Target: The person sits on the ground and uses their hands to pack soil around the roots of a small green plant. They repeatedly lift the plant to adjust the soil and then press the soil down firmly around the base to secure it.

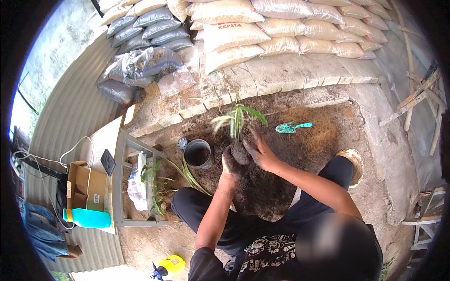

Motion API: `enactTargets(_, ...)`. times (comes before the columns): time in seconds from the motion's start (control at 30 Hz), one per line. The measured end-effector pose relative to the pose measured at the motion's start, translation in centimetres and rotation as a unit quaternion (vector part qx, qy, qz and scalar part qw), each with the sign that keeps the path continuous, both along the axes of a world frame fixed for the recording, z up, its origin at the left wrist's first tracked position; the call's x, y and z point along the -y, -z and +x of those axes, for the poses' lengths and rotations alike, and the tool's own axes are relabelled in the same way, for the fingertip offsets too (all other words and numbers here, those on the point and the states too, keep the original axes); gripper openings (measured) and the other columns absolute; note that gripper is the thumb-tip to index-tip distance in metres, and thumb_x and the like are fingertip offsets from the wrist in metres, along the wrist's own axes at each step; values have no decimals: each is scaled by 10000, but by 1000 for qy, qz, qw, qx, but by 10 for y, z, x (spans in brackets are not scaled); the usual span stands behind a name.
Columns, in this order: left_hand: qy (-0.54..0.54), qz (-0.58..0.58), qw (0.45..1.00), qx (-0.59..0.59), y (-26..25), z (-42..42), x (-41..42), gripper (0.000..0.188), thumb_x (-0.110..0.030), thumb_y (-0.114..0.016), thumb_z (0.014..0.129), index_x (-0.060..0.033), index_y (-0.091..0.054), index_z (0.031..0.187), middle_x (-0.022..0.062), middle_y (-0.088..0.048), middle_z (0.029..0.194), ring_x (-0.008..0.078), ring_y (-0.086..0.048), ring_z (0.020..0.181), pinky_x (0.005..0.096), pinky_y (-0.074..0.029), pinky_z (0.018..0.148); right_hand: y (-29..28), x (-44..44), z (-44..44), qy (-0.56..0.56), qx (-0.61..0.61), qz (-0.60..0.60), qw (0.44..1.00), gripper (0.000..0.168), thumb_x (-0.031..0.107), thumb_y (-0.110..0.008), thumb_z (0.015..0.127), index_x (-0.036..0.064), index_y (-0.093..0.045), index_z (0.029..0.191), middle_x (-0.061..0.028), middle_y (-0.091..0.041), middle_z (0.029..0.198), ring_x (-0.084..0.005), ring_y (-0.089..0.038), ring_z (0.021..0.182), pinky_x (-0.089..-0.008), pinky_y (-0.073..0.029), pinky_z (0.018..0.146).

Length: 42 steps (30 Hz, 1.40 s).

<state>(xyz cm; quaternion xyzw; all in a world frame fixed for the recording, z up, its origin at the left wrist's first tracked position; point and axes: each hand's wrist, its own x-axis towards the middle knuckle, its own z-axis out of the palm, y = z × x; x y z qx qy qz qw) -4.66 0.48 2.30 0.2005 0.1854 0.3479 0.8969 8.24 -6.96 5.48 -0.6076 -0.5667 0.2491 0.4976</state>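
A leafy green plant with a ball of dark soil around its roots is held upright over the soil heap. My left hand, dirty with soil, cups the root ball from the left and below. At the ball's right side is my right hand, its soiled fingers spread and its thumb side close against the ball; whether it bears any weight is unclear. Left of my hands stands a black plastic pot with dark material inside. A small grey perforated pot sits beside it.
A turquoise trowel lies on the dark soil, near brown fibre. Left stands a table with a turquoise bottle, a cardboard box and a phone. Stacked sacks line the back; a yellow sprayer is behind.
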Motion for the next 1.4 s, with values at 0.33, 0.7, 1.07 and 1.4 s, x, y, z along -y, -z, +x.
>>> enactTargets(0.33,-67,-35,997,-28,98,-78,-63,335,-266,-374,916,-67,-608,1049,90,-641,962,271,-597,898,399,-488,775,105,12,138,45,100,-290,951,719,567,-521,867,6,-464,1313,-287,-508,1267,-390,-489,1197,-439,-396,992)
enactTargets(0.7,-185,-28,967,-172,123,-152,-42,312,-335,-395,896,-89,-586,926,98,-597,815,297,-554,716,430,-454,613,140,106,196,160,67,-460,871,572,353,-543,870,-60,-425,1248,-266,-445,1274,-395,-447,1193,-442,-381,992)
enactTargets(1.07,-273,-5,937,-217,119,-167,-51,307,-351,-404,903,-98,-566,969,79,-579,841,284,-553,726,417,-450,598,152,117,229,202,94,-485,846,609,337,-542,877,-74,-428,1312,-283,-432,1353,-389,-474,1215,-468,-401,963)
enactTargets(1.4,-125,-3,983,-132,82,-83,-17,332,-351,-391,918,-131,-596,1058,60,-624,939,259,-576,815,399,-464,703,112,47,117,-19,152,-327,933,651,527,-543,870,14,-519,1271,-230,-575,1208,-382,-531,1145,-441,-422,958)
